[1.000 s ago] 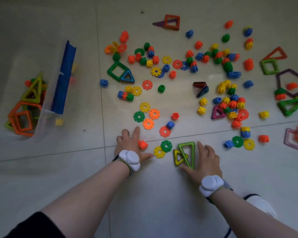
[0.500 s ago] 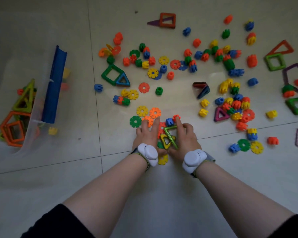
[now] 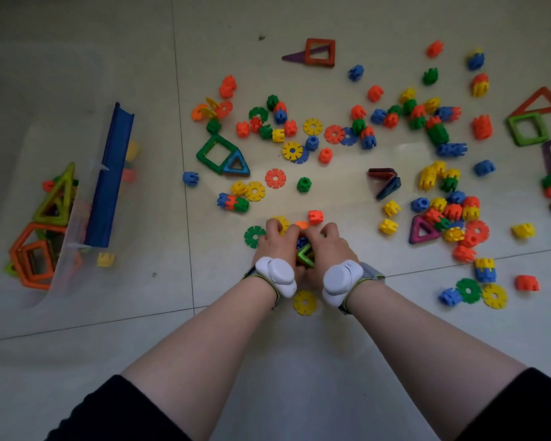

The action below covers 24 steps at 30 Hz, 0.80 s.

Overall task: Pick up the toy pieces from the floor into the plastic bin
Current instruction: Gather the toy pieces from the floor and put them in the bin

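My left hand [image 3: 272,241] and my right hand [image 3: 330,246] are cupped together on the floor around a small pile of toy pieces [image 3: 305,253], with a green and yellow triangle frame showing between them. Fingers of both hands curl over the pile. A green gear disc [image 3: 254,236] lies just left of my left hand, an orange block [image 3: 315,217] just beyond the fingers, and a yellow gear disc [image 3: 305,302] between my wrists. The clear plastic bin [image 3: 61,275] sits at the left with a blue handle [image 3: 110,176] and several frames inside.
Many coloured blocks, gear discs and magnetic frames are scattered across the tiled floor ahead and to the right. A green square with a blue triangle [image 3: 221,157] lies between the pile and the bin. A yellow block [image 3: 105,259] sits beside the bin.
Both hands came together from apart, sweeping the triangle frames and nearby discs into one pile, and their fingers have curled over it.
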Tool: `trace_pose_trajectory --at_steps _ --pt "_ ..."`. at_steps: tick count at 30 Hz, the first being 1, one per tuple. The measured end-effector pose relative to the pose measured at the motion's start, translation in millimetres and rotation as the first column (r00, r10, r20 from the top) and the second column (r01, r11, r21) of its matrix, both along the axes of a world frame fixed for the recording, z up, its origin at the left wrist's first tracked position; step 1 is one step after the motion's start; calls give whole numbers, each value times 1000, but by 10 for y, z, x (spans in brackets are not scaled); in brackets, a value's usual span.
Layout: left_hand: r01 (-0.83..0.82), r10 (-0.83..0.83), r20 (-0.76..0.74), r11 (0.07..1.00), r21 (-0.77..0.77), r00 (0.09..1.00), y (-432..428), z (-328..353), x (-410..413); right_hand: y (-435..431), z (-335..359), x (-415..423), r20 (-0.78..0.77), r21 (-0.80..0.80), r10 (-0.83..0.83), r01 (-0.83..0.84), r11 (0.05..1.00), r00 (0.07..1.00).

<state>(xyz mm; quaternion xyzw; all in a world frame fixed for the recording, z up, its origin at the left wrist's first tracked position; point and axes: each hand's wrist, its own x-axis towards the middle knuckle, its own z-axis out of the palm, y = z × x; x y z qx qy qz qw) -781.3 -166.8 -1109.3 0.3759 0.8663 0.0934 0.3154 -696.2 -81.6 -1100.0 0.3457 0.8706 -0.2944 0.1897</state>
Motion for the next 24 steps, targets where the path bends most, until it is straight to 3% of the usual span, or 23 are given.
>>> trace_pose_trajectory --at_steps 5,14,17,20,24 --pt "-30 30 0 996 89 1000 -49 3 -27 27 -42 114 -120 -66 -90 82 994 989" --pt "-338 244 338 906 254 909 -148 370 -281 -7 347 -23 -293 -327 -429 332 885 854" --pt "-444 273 464 841 309 842 -228 679 -525 -64 622 -233 -379 -357 -431 301 884 819" --pt "-542 347 479 759 361 806 -492 1101 -976 -292 1022 -692 -448 -413 -396 207 887 802" --pt "-670 488 492 672 315 721 -907 1500 -1484 -668 1364 -1335 -433 -537 -379 104 837 818"
